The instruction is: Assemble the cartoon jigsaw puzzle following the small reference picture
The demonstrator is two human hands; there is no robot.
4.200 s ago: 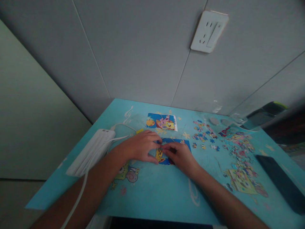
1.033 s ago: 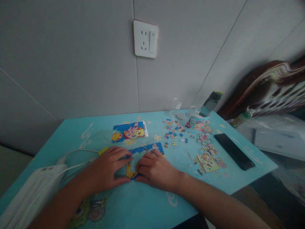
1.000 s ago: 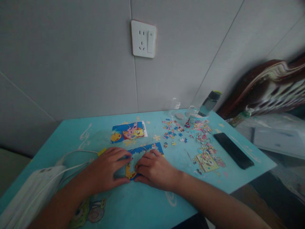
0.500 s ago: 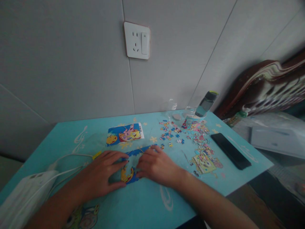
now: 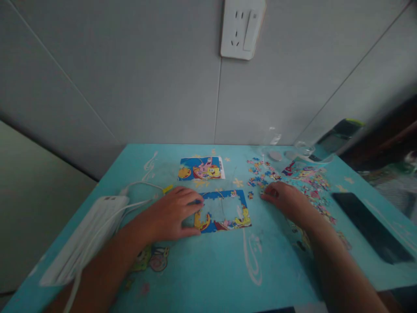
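Observation:
A partly assembled jigsaw frame [image 5: 245, 207] lies on the blue table, its middle showing the tabletop. My left hand [image 5: 174, 214] rests at its left edge, thumb and fingers spread apart, touching it. Behind the frame lies a printed picture card [image 5: 201, 168] with cartoon figures. My right hand [image 5: 284, 201] is to the right of the frame, beside the loose puzzle pieces [image 5: 259, 180]; its thumb and index finger are pressed together, and whatever is between the fingertips is too small to make out.
A white power strip [image 5: 87, 239] with cables sits at the left. A black phone-like slab [image 5: 371, 226] lies at the right. Clear containers [image 5: 303, 149] and a dark-lidded bottle [image 5: 342, 134] stand at the back right, near the grey wall.
My right hand has left the jigsaw frame and moved right to the loose pieces, uncovering the frame. My left hand stays at the frame's left edge. The camera view has shifted left.

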